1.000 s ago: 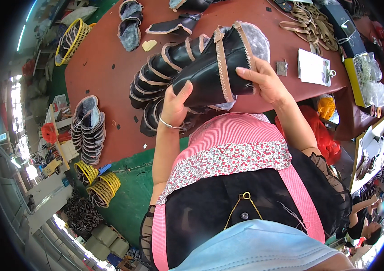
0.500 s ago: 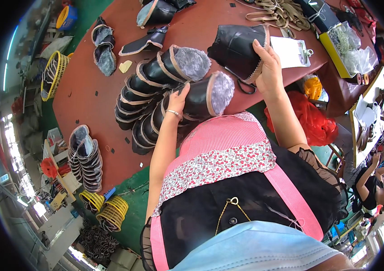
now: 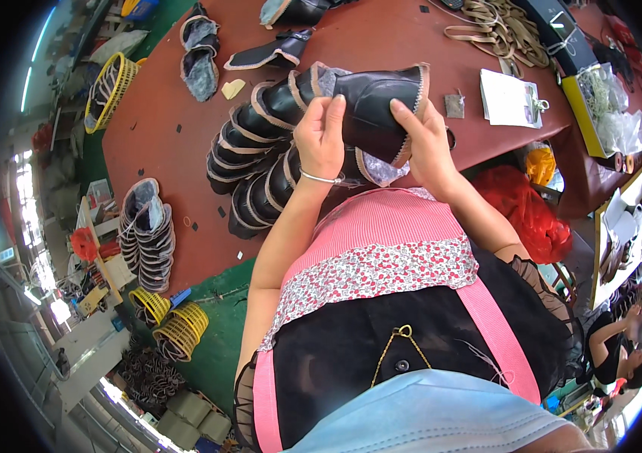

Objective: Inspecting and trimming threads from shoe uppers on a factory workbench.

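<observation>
A black leather shoe upper [image 3: 381,106] with a tan stitched edge is held up between my two hands. My left hand [image 3: 321,136] pinches its left end, thumb on top. My right hand [image 3: 428,143] grips the tan-edged right end, with the thumb pressed on the leather. Below and to the left, two curved rows of nested black shoe uppers [image 3: 253,143] with grey fur lining lie on the table. The held piece partly hides the nearest ones, and grey fur [image 3: 383,170] shows under it.
The red-brown table [image 3: 162,151] also bears another stack of fur-lined uppers [image 3: 146,234] at left, a clipboard [image 3: 508,98], coiled tan straps [image 3: 498,30] and a yellow box with plastic bags [image 3: 591,113]. Yellow baskets [image 3: 109,90] stand off its left side. Another person [image 3: 615,347] is at far right.
My left hand has left the stacked upper and taken hold of the left end of the held upper. My right hand has brought that upper lower and nearer to the rows.
</observation>
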`<state>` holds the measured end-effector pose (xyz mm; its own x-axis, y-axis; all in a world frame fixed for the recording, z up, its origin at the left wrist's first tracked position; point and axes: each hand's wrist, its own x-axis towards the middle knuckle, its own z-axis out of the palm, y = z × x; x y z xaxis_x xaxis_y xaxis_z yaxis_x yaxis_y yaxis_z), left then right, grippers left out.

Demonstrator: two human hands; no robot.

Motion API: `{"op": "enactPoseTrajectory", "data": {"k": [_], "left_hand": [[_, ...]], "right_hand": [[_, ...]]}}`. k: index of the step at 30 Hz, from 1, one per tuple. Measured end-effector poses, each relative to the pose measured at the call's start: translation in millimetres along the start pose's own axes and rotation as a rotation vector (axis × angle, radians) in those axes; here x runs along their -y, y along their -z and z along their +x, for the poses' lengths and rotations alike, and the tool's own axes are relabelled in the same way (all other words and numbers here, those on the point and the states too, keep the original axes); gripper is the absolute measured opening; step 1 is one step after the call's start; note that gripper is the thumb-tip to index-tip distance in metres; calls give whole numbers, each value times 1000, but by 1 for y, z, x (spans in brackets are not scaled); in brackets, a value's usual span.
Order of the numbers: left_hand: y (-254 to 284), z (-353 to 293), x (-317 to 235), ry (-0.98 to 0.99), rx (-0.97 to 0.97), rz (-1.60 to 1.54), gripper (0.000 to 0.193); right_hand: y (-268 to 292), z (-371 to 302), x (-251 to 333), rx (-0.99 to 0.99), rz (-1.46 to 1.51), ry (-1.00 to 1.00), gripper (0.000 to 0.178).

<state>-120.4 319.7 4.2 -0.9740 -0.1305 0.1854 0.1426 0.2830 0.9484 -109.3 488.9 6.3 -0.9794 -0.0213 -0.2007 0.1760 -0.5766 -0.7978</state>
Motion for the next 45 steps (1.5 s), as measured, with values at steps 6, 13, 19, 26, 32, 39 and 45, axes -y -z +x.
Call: {"op": "enactPoseTrajectory", "data": {"k": [6, 13, 19, 26, 32, 39, 45], "left_hand": [[19, 8, 9, 256, -16, -306, 29], [22, -4, -12, 232, 47, -455, 10], [18, 7, 1, 213, -113, -345, 28], [9, 0, -29, 224, 6, -436, 11], [9, 6, -16, 130, -102, -274, 10], [17, 23, 2, 362, -149, -403, 39], [15, 5, 3, 73, -62, -197, 28]], "right_hand": [[-8, -3, -17, 24, -206, 220, 29], [-6, 11, -9, 51, -67, 97, 36], [1, 4, -23, 77, -547, 337, 41], [-4, 18, -11, 45, -168, 241, 32], [-1, 2, -21, 48, -500, 427, 34], [-13, 7, -25, 21, -221, 302, 38], [-11, 21, -10, 17, -40, 143, 29]]}}
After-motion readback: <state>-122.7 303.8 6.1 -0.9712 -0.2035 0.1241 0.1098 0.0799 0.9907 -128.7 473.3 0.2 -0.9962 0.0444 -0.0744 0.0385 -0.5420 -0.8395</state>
